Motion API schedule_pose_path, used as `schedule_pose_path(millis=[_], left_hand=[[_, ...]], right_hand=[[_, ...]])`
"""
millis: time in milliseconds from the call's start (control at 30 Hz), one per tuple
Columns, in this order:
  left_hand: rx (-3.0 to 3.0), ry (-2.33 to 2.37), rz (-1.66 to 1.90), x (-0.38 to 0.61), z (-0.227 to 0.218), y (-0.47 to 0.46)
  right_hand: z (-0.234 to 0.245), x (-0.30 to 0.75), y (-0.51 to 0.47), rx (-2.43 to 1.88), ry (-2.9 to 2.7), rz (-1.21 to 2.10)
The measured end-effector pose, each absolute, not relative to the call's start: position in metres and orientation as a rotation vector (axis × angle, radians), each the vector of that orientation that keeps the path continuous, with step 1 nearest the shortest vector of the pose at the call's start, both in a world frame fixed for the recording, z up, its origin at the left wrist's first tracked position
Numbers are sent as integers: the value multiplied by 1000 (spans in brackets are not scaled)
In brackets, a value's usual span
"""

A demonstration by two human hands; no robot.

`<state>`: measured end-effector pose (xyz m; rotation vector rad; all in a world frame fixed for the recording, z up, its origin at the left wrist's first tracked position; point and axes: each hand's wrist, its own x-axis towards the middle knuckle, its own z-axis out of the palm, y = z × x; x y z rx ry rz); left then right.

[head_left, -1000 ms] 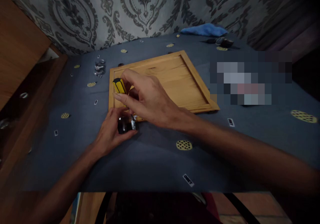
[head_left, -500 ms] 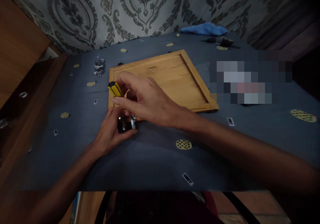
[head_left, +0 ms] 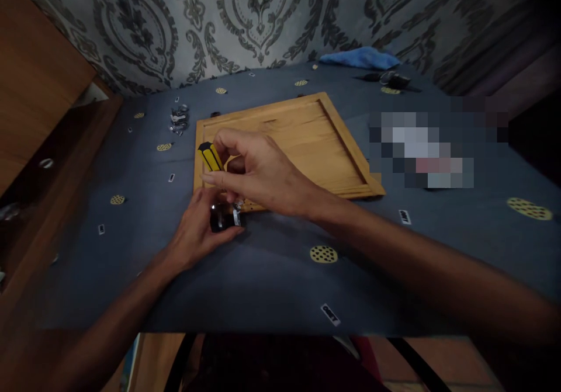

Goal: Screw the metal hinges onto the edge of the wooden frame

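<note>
My right hand [head_left: 265, 173] is closed around a screwdriver [head_left: 211, 157] with a yellow and black handle. The handle's top leans to the left, while its shaft and tip are hidden behind my fingers. Just below, my left hand [head_left: 193, 228] grips a glossy black rounded piece with a shiny metal part [head_left: 222, 219], thumb underneath and fingers over its far side. That piece is at the near left edge of a framed wooden panel [head_left: 302, 141], which lies on the table. Whether it touches the panel I cannot tell.
Small metal pieces [head_left: 179, 119] lie in a pile left of the panel. At the back right are a blue cloth [head_left: 362, 58] and a dark tool [head_left: 392, 79]. A blurred patch covers something right of the panel. A wooden cabinet [head_left: 39, 76] borders the left side.
The view has shifted slightly, so everything sits a little lower and to the right. Both hands keep their grips, and the screwdriver handle looks slightly turned.
</note>
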<state>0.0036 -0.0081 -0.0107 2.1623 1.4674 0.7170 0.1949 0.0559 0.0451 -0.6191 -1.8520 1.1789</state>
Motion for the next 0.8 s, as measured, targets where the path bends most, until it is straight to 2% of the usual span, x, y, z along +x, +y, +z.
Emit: schedule_pose_path(millis=[233, 467, 800], left_hand=[[2168, 1455, 720, 3, -12, -7], [2217, 1392, 760, 3, -16, -7], [2381, 1300, 622, -28, -2, -7]], right_hand=[[52, 203, 60, -504, -1930, 1367], [51, 200, 55, -606, -1949, 1035], [49, 202, 50, -689, -1963, 963]])
